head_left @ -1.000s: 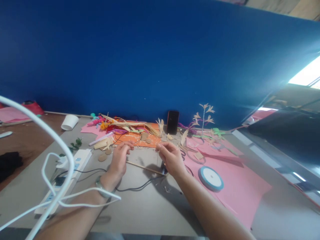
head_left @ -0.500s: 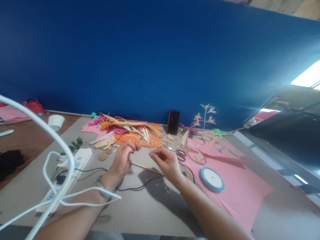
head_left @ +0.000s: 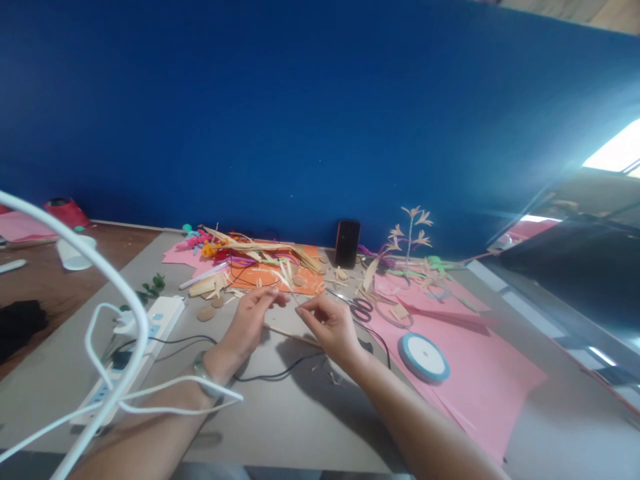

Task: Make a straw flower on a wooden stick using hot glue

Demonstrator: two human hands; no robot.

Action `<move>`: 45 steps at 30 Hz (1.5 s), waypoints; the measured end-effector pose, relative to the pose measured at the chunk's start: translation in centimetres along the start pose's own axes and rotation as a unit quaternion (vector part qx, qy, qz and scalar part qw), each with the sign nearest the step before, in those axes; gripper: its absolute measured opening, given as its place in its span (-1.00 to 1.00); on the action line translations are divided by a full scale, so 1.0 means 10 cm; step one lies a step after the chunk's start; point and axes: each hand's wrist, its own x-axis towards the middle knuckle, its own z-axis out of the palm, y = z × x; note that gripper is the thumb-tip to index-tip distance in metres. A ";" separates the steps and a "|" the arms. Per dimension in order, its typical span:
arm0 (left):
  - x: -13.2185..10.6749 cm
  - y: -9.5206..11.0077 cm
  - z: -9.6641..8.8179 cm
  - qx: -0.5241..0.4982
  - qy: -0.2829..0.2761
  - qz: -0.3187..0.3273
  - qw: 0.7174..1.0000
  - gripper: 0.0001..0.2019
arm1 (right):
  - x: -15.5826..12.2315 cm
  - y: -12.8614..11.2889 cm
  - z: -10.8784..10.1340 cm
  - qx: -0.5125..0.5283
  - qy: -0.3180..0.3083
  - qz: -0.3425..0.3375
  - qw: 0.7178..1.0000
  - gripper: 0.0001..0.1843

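My right hand [head_left: 333, 327] pinches the lower end of a thin stem between thumb and fingertips. At the stem's top is a small pale flower [head_left: 287, 275] of narrow, dry, husk-like petals, tilted slightly left. My left hand [head_left: 253, 317] is just left of the stem, its fingers bent loosely and held apart. Its fingertips are close to the stem; whether they touch it I cannot tell. Below the hands a thin wooden stick [head_left: 293, 335] lies on the grey table [head_left: 280, 427].
Husk strips and an orange sheet [head_left: 305, 283] lie behind my hands. A phone [head_left: 347, 244] leans upright at the back. To the right are scissors [head_left: 361, 309], a ribbon roll [head_left: 424, 357], pink paper [head_left: 490, 380] and a finished flower spray [head_left: 410, 230]. A power strip [head_left: 167, 313], white cables and a cup [head_left: 76, 253] are left.
My left hand has moved right, its fingertips nearer the stem. The flower in my right hand has tipped a little left. At far left the white cup has shifted left and turned.
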 end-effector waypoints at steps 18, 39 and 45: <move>-0.03 0.06 0.04 -0.102 -0.005 -0.037 0.994 -0.82 | -0.03 0.00 0.04 0.043 -0.052 0.044 0.997 -0.82; -0.08 0.17 0.04 -0.156 -0.080 -0.082 0.981 -0.78 | 0.04 -0.02 0.03 0.149 -0.049 0.113 0.981 -0.60; -0.21 0.16 0.11 -0.144 -0.222 -0.119 0.957 -0.77 | 0.37 0.11 0.06 0.065 -0.097 0.110 0.987 -0.77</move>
